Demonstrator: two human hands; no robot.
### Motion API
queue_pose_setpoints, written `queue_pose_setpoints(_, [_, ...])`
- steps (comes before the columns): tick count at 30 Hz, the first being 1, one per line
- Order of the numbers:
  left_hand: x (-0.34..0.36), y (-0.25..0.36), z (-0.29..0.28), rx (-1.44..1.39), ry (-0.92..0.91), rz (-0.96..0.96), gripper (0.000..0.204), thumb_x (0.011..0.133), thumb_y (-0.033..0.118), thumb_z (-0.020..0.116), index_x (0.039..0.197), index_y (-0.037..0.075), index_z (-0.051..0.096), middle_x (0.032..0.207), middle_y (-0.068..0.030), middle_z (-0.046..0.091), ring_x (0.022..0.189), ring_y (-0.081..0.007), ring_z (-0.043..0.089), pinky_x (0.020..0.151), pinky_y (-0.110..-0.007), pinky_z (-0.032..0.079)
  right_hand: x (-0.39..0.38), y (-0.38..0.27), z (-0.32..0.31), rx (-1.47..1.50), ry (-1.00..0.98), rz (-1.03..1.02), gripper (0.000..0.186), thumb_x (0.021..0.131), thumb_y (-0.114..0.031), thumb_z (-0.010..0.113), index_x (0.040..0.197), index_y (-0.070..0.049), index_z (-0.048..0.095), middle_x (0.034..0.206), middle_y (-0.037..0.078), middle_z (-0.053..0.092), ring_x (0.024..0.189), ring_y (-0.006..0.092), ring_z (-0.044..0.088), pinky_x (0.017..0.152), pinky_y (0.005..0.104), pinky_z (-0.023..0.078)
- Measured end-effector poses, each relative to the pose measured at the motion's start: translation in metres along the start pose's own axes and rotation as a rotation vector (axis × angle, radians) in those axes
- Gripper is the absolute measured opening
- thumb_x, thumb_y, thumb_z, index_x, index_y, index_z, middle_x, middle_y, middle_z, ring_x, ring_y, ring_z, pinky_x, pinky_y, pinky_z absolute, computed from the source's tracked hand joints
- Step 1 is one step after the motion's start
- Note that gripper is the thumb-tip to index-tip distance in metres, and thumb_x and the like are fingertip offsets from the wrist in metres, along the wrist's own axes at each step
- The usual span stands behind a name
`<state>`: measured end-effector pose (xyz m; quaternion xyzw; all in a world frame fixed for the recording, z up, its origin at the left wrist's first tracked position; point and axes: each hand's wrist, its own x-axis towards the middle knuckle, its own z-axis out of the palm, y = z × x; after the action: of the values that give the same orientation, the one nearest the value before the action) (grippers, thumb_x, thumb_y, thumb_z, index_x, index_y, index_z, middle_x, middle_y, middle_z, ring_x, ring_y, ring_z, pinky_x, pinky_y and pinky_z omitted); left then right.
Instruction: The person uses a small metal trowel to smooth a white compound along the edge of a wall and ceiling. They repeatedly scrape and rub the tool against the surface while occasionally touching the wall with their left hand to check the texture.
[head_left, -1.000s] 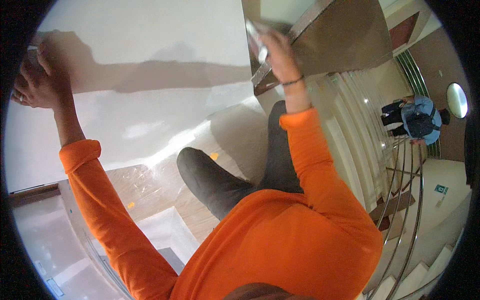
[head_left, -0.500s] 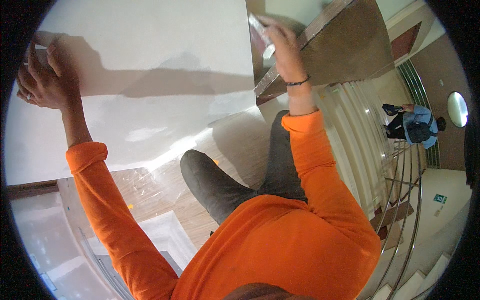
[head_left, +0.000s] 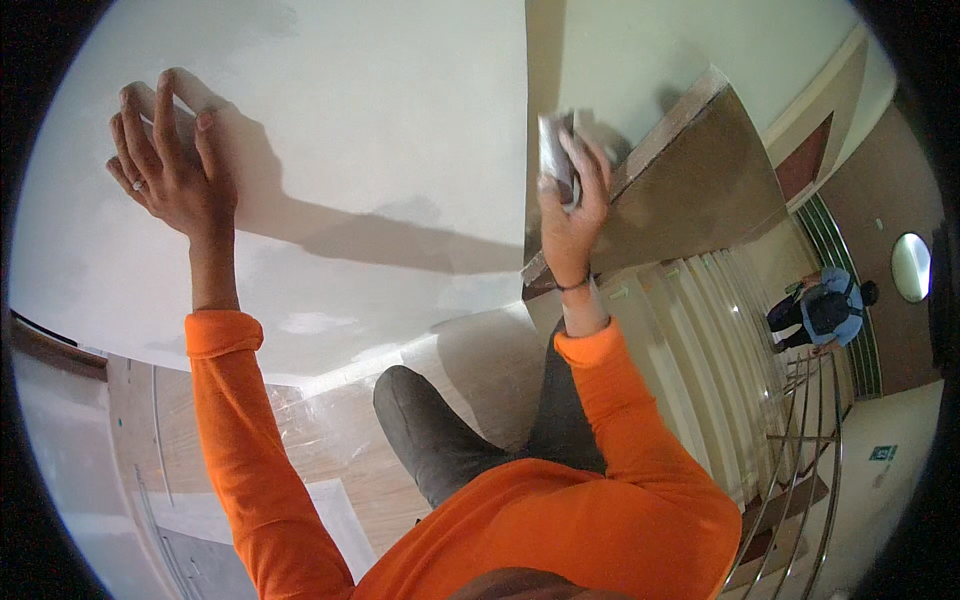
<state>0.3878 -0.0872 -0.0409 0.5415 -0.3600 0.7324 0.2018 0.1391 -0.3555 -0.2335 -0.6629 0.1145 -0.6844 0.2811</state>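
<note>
My left hand rests with spread fingertips against a broad white wall, a ring on one finger. Its shadow falls across the wall to the right. My right hand grips a small grey-white sanding block, blurred by motion. The block is at the wall's right-hand corner, by the narrow side face. Whether it touches the surface I cannot tell. Smeared pale patches show low on the wall.
A brown panel with a raised edge slants beside my right hand. Pale steps and a metal handrail lie to the right, where a person in blue with a backpack stands. Dusty wood-look floor is below.
My right hand with the sanding block has moved lower in view, as has my left hand, which also sits further right. The whole view has shifted. The person on the right has turned or stepped.
</note>
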Motion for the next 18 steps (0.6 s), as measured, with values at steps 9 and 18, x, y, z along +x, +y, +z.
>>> queue_pose_setpoints(9, [-0.006, 0.009, -0.004, 0.021, -0.019, -0.013, 0.045, 0.098, 0.044, 0.06, 0.141, 0.031, 0.059, 0.155, -0.0042, 0.048, 0.144, -0.0284, 0.041, 0.119, -0.054, 0.024, -0.022, 0.026, 0.041, -0.354, -0.081, -0.316, 0.055, 0.078, -0.02, 0.08, 0.132, -0.026, 0.068, 0.151, 0.011, 0.045, 0.129, 0.0327, 0.045, 0.109, 0.051, 0.032])
queue_pose_setpoints(18, [-0.008, 0.005, -0.005, -0.009, -0.025, -0.014, 0.045, 0.099, 0.047, 0.057, 0.141, 0.033, 0.059, 0.155, -0.0031, 0.047, 0.144, -0.0274, 0.041, 0.12, -0.055, 0.021, 0.057, -0.027, 0.069, -0.239, -0.008, -0.461, 0.054, 0.079, -0.021, 0.081, 0.131, -0.028, 0.068, 0.149, 0.012, 0.045, 0.126, 0.0331, 0.046, 0.106, 0.0508, 0.032])
